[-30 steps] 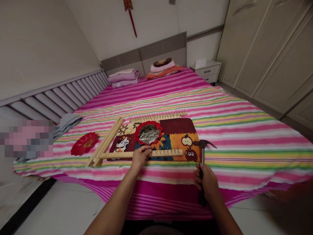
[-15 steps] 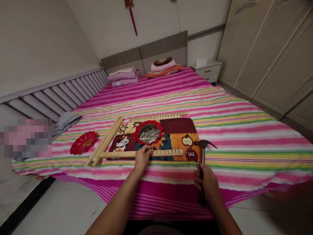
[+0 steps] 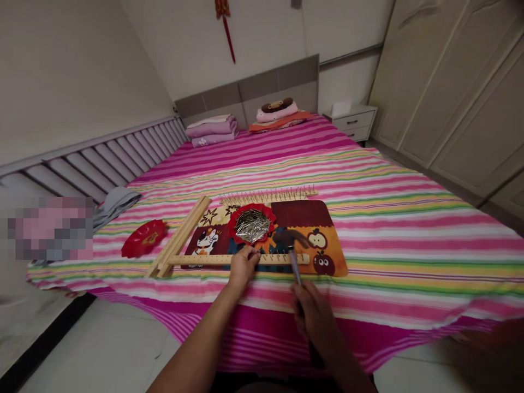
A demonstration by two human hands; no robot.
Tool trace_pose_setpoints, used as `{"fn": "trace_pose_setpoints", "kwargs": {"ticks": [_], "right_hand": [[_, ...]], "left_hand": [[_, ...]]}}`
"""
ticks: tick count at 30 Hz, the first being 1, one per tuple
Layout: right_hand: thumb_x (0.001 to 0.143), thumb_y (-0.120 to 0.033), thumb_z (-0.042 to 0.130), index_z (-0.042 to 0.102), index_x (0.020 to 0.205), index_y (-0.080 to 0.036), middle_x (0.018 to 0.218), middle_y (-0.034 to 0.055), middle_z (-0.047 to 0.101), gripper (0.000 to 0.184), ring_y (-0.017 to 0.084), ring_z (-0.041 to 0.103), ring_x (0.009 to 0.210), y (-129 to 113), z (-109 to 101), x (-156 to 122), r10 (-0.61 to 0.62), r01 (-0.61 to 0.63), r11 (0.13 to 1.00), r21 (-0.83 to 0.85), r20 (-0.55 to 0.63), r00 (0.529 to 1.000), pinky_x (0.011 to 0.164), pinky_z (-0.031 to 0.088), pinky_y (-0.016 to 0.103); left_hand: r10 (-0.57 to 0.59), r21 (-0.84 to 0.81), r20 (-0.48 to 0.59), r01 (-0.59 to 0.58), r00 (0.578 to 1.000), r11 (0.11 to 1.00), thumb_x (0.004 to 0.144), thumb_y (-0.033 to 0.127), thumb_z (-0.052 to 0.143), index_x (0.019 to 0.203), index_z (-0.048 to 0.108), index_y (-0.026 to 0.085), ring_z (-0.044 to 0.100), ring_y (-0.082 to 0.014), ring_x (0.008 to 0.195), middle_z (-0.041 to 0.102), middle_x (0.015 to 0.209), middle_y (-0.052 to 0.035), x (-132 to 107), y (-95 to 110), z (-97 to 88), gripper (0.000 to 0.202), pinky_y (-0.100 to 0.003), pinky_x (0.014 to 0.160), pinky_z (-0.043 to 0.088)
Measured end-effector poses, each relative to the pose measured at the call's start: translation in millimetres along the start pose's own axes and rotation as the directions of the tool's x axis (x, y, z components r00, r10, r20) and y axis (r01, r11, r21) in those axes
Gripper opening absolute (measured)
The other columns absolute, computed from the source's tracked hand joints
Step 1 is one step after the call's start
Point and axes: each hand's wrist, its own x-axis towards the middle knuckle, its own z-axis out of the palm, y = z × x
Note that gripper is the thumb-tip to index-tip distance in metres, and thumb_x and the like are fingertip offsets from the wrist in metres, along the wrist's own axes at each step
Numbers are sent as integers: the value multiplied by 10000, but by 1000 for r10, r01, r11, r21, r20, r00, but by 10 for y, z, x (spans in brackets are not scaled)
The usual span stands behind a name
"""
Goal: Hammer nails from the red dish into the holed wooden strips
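Observation:
My left hand (image 3: pixel 244 267) is closed in a pinch at a wooden strip (image 3: pixel 204 260), at the left end of a row of nails standing in it. The nail between its fingertips is mostly hidden. My right hand (image 3: pixel 313 311) grips the dark handle of a claw hammer (image 3: pixel 293 262); the head, blurred, hangs over the strip's right part. Left of the nails, the strip has a line of small holes. Just beyond my left hand, a red scalloped dish (image 3: pixel 232 232) holds many loose nails (image 3: pixel 252 222). A patterned mat (image 3: pixel 303 213) lies under the dish and strip.
Behind the mat lies another strip (image 3: pixel 268 195) bristling with nails. Bare wooden strips (image 3: pixel 184 234) lie slantwise at the left, touching the near strip's end. Further left are a red plate (image 3: pixel 144 238) and grey cloth (image 3: pixel 118 202). Folded bedding (image 3: pixel 213 130) is at the bed's head.
My right hand has brought the hammer leftward, from beside the mat to over the nailed strip. My left hand keeps its pinch at the same place on the strip. The view has shifted slightly.

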Motion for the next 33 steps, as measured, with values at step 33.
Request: {"fn": "trace_pose_setpoints", "kwargs": {"ticks": [33], "right_hand": [[759,-555,540,473,717,-220,498,-85,429,344,68,329,345,275,-635,324,58,-64,998,-8,-332,941,260,252,168]], "left_hand": [[-233,-162,-33,225,972,961,639,228,577,638,605,155,479,-89,464,549,483,30,765,385,-265,78,-194,472,349]]}}
